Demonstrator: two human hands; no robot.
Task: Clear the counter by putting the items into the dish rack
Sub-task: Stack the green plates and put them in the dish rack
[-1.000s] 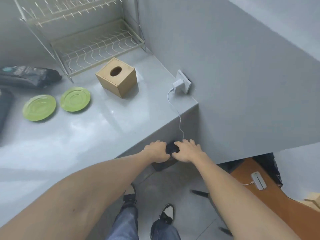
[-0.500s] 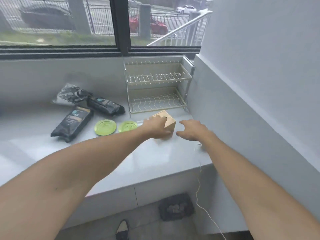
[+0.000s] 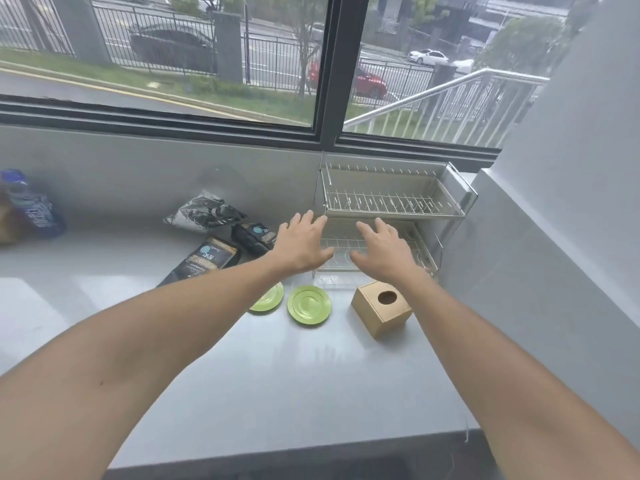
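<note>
A two-tier wire dish rack [image 3: 394, 202] stands at the back right of the grey counter [image 3: 277, 375], under the window. Two green plates lie in front of it: one [image 3: 309, 304] fully visible, the other [image 3: 266, 299] partly hidden by my left forearm. A wooden box [image 3: 381, 311] with a round hole sits to their right. My left hand [image 3: 301, 245] and my right hand [image 3: 382, 251] hover above the counter in front of the rack's lower tier, fingers spread, holding nothing.
Two dark coffee bags [image 3: 207, 259] [image 3: 258, 237] and a crumpled silver bag [image 3: 204, 214] lie left of the rack. A blue bottle [image 3: 31, 206] stands at the far left. A grey wall [image 3: 554, 254] bounds the counter on the right.
The view rose from the floor up to the counter. Both hands came up from below the counter edge, passed over the wooden box and now hover in front of the rack.
</note>
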